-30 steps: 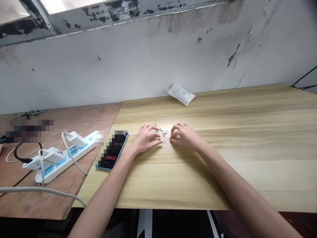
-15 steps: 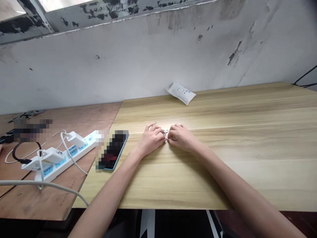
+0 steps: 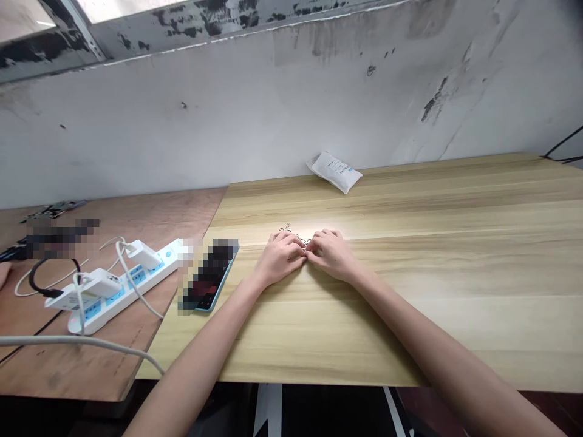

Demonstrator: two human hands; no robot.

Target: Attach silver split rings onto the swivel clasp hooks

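Observation:
A little heap of small metal rings and clasps (image 3: 291, 232) lies on the pale wooden table (image 3: 410, 255). My left hand (image 3: 279, 258) and my right hand (image 3: 334, 255) rest on the table just in front of the heap. Their fingertips meet in the middle, and both hands are curled in a pinch. The pinched pieces are almost wholly hidden by the fingers. Only the far edge of the heap shows past my knuckles.
A phone (image 3: 209, 276) lies left of my left hand. Further left, on a darker board (image 3: 150, 212), is a white power strip (image 3: 122, 282) with chargers and cables. A white packet (image 3: 336, 171) lies by the wall.
My hands were apart, with rings lying between them. They have since slid together until the fingertips touch, covering most of the rings.

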